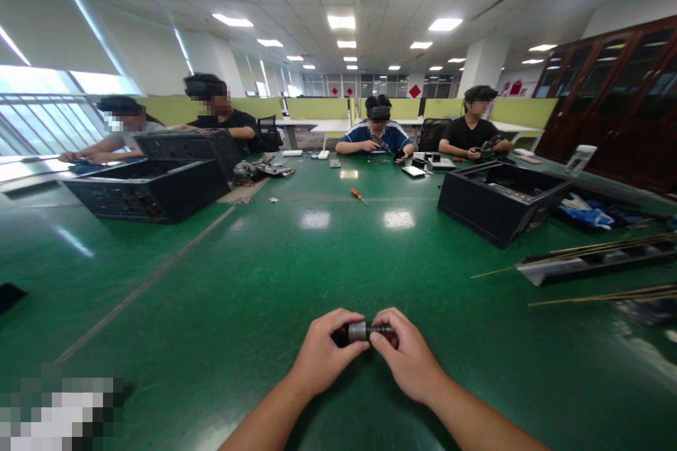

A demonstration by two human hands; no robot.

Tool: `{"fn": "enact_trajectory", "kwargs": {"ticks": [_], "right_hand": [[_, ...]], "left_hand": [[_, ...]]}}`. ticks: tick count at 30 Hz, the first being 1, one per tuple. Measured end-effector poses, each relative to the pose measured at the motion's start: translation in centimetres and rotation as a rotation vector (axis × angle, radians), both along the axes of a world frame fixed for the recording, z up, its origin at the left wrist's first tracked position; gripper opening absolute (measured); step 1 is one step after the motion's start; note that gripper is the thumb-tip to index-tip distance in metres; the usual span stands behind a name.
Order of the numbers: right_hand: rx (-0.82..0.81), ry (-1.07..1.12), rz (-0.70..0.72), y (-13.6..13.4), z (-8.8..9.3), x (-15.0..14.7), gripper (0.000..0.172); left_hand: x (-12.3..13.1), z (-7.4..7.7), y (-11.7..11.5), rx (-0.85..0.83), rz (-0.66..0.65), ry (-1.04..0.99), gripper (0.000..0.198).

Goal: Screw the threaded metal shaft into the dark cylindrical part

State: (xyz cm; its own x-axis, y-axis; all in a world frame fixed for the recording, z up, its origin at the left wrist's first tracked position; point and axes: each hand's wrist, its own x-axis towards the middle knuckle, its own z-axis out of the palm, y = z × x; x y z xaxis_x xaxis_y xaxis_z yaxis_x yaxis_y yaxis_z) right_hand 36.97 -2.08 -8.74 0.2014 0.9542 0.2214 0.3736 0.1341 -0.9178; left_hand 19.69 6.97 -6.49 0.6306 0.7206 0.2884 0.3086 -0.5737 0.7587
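Near the front of the green table (285, 261), my two hands meet around a small metal part (357, 331). It has a silvery cylinder at its left and a thinner, ridged dark shaft to the right, lying roughly level. My left hand (331, 349) grips the cylinder end between thumb and fingers. My right hand (405, 352) pinches the shaft end, its thumb close to the cylinder. The fingers partly cover both ends of the part.
An orange screwdriver (358, 195) lies farther back. Black computer cases stand at left (159, 190) and right (497, 204). Thin rods (597, 298) jut in from the right. Several people sit at the far side. A blurred pale object (58, 416) is at the lower left.
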Motion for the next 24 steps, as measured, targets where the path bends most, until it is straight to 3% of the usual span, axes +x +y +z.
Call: {"fn": "enact_trajectory", "kwargs": {"ticks": [24], "right_hand": [[0.043, 0.024, -0.025, 0.19, -0.29, 0.11, 0.012]], "left_hand": [[0.04, 0.16, 0.13, 0.0, 0.01, -0.039, 0.027]]}}
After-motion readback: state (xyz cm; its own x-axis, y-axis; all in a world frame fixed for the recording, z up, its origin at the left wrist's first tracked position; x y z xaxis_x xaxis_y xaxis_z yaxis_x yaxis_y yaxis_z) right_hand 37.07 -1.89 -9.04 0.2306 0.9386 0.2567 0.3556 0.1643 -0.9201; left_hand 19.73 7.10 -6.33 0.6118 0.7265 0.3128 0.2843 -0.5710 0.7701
